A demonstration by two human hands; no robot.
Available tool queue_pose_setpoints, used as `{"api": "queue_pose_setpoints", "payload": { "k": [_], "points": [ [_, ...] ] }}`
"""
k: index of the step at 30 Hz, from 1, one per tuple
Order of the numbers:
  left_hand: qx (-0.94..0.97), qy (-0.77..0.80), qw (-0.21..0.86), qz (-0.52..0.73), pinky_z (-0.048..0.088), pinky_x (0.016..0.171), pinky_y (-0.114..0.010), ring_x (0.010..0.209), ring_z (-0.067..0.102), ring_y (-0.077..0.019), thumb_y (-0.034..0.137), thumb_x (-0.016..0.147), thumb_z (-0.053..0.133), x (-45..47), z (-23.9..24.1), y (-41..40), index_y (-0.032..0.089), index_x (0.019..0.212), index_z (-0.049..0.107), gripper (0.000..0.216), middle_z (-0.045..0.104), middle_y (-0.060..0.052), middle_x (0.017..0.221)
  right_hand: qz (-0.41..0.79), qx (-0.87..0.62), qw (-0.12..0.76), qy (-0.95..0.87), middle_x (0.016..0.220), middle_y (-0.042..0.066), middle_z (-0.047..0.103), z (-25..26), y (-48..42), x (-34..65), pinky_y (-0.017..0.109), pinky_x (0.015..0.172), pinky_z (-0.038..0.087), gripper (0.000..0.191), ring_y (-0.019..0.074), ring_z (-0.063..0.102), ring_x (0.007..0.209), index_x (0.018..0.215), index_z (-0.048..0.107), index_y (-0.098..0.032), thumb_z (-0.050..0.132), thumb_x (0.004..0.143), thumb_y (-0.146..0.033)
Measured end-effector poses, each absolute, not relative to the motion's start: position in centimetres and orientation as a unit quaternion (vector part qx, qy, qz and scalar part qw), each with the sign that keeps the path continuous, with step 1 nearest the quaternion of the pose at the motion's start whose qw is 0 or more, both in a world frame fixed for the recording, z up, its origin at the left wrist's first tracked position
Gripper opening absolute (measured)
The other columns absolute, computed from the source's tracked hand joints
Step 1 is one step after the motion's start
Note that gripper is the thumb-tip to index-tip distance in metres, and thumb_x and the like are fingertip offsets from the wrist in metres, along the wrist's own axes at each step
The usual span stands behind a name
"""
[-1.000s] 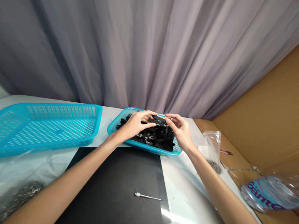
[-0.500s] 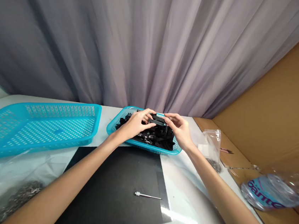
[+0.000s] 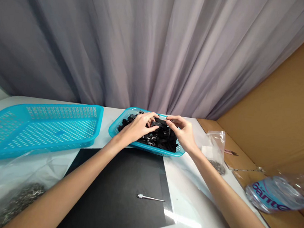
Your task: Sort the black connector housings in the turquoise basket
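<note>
Both my hands are over a blue basket (image 3: 144,149) heaped with small black parts (image 3: 162,140), some with shiny metal bits. Between my left hand (image 3: 140,124) and my right hand (image 3: 181,129) is a slim, elongated black part (image 3: 160,123), held just above the heap. My left thumb and fingers close on its left end. The fingertips of my right hand pinch its right end. What exact kind of part it is, I cannot make out.
A larger blue basket (image 3: 58,127) stands at the left. In front of it lies a clear bag (image 3: 20,198) of small metal pieces. A thin metal screwdriver-like tool (image 3: 150,198) rests on a black mat (image 3: 112,182). Rightward are another small bag (image 3: 215,153) and a plastic bottle (image 3: 276,194).
The black part has turned slightly between my fingers. My hands have hardly moved and stay over the basket.
</note>
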State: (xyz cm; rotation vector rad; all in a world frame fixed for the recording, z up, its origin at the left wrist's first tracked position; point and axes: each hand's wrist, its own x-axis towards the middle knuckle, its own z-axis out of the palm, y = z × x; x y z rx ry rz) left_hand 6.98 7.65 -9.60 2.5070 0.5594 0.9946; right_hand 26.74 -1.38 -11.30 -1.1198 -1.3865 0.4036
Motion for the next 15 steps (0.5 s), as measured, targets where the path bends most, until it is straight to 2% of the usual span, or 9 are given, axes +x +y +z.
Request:
{"api": "queue_pose_setpoints", "payload": {
  "k": [4,9,15],
  "points": [
    [0.9,0.201,0.173,0.347,0.055,0.077,-0.03,0.079,0.067,-0.0177,0.03,0.09,0.07,7.03,-9.58,7.52,0.021,0.114,0.065,0.026,0.07,-0.001,0.097,0.165,-0.487,0.603,-0.61,0.102,0.007,0.077,-11.32,-1.51,26.69,0.036,0.083,0.054,0.034,0.022,0.069,0.089,0.101,0.075,-0.021,0.073,0.088,-0.052],
    [0.913,0.188,0.137,0.335,0.054,0.081,-0.031,0.082,0.067,-0.018,0.028,0.093,0.066,7.07,-9.51,7.32,0.019,0.113,0.066,0.022,0.07,-0.003,0.107,0.158,-0.493,0.589,-0.62,0.102,0.007,0.077,-11.37,-1.56,26.67,0.035,0.082,0.054,0.033,0.0218,0.068,0.087,0.102,0.075,-0.02,0.071,0.09,-0.05],
    [0.92,0.184,0.119,0.326,0.053,0.084,-0.032,0.084,0.066,-0.0186,0.029,0.095,0.064,6.97,-9.31,7.05,0.02,0.118,0.068,0.024,0.069,-0.004,0.107,0.122,-0.512,0.563,-0.637,0.099,0.005,0.077,-11.08,-1.87,26.48,0.033,0.076,0.052,0.031,0.0208,0.067,0.083,0.1,0.076,-0.021,0.068,0.092,-0.05]
  ]
}}
